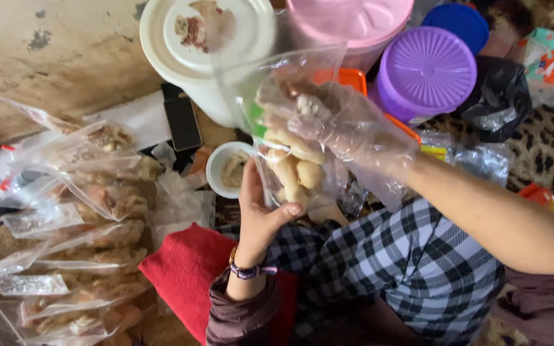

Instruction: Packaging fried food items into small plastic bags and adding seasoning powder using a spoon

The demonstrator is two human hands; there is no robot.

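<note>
**Two hands at a clear bag of pale food pieces**

Head view: The right hand [328, 125] wears a thin plastic glove and is partly blurred inside the mouth of the clear bag [290, 128], so I cannot tell if its fingers close on anything. The pale food pieces [296, 168] lie in the bag, just under this hand. The left hand [261, 205] holds the bag from below, thumb pressed on its lower side. At the left, filled bags [78, 250] lie in a pile, partly cut off. A small white bowl [229, 168] sits just beside the left hand.
</note>
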